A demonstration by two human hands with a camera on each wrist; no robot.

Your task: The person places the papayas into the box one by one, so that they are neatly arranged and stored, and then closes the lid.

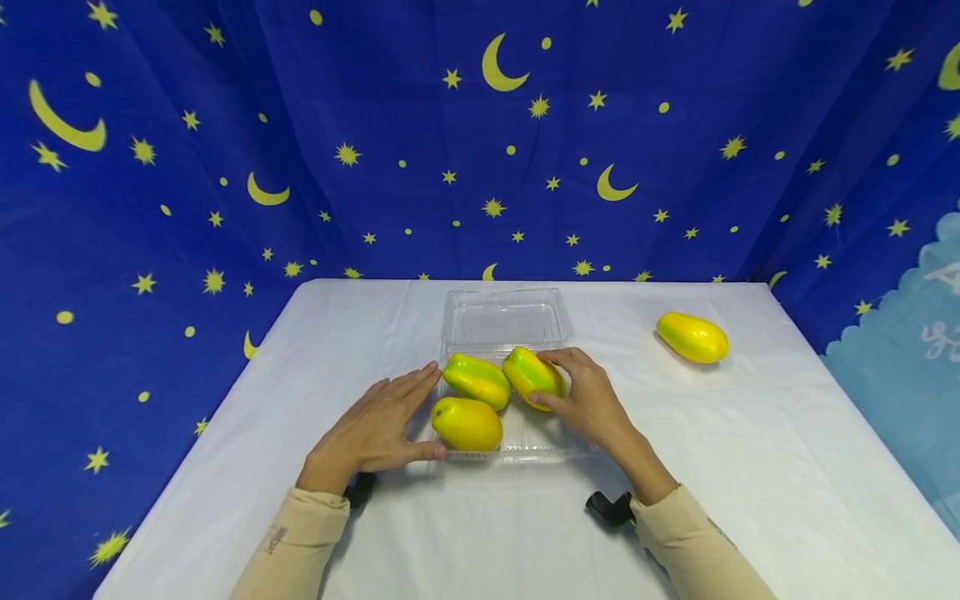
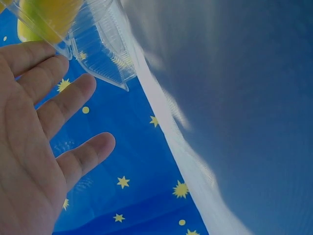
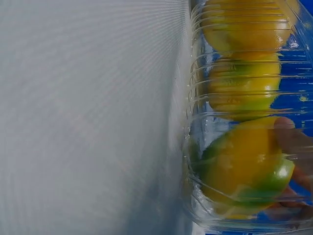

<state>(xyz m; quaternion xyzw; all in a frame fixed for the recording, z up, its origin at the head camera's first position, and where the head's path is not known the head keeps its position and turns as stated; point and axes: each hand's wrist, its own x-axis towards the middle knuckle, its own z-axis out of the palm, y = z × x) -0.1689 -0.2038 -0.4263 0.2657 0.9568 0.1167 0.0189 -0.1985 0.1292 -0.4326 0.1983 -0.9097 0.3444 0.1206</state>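
A clear plastic clamshell box (image 1: 528, 433) lies on the table with its lid (image 1: 506, 321) folded back, away from me. Inside its left part sit two yellow-green papayas, a greener one (image 1: 476, 381) behind a yellower one (image 1: 467, 423). My right hand (image 1: 596, 404) grips a third papaya (image 1: 534, 377) between thumb and fingers, within the box beside the greener one. Through the ribbed wall, the right wrist view shows this papaya (image 3: 244, 164) nearest. My left hand (image 1: 375, 429) is spread along the box's left side, its fingers (image 2: 68, 105) fairly straight and thumb at the front corner.
Another papaya (image 1: 692, 337) lies alone at the table's back right. White cloth covers the table (image 1: 750, 467). A blue curtain (image 1: 420, 108) with yellow moons and stars hangs behind and at the sides. Black wrist mounts (image 1: 611, 508) sit under both wrists.
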